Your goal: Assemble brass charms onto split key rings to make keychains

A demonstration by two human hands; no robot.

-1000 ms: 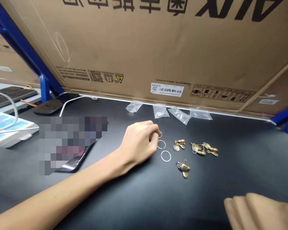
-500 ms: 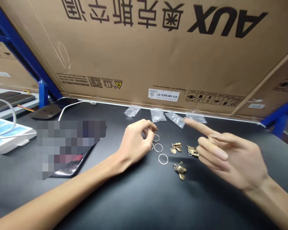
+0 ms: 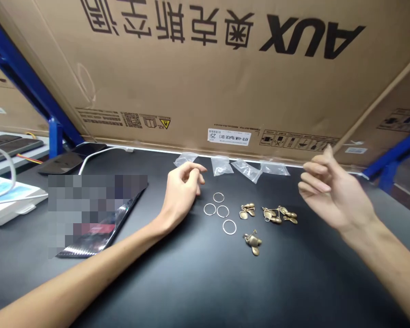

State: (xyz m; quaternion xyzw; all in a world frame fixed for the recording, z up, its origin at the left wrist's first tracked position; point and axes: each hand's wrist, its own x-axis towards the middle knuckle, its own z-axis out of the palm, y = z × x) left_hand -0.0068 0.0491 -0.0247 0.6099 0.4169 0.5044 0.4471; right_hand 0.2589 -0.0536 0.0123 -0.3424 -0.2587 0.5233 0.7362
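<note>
My left hand (image 3: 181, 191) rests on the dark tabletop with its fingers loosely bent and apart, holding nothing that I can see. Just right of it lie several thin silver key rings (image 3: 229, 234), flat and separate. Further right are small brass-coloured pendants in clusters: one cluster (image 3: 247, 211) near the rings, another pair (image 3: 276, 214) side by side, and a rounder pendant (image 3: 253, 241) closer to me. My right hand (image 3: 335, 196) is raised beyond the pendants, index finger pointing up and the others half curled, with nothing visible in it.
Several small clear plastic bags (image 3: 246, 170) lie along the back edge, before a large cardboard box (image 3: 177, 86). At left are a black package (image 3: 118, 228), partly blurred out, a white cable (image 3: 99, 154), a dark flat device (image 3: 63, 161) and a white-and-blue box (image 3: 13, 200). Blue frame posts (image 3: 55, 136) flank the table.
My right hand has drawn back up and to the right, uncovering the pendants beneath it. My left hand has slid left, away from the rings. The view has shifted slightly.
</note>
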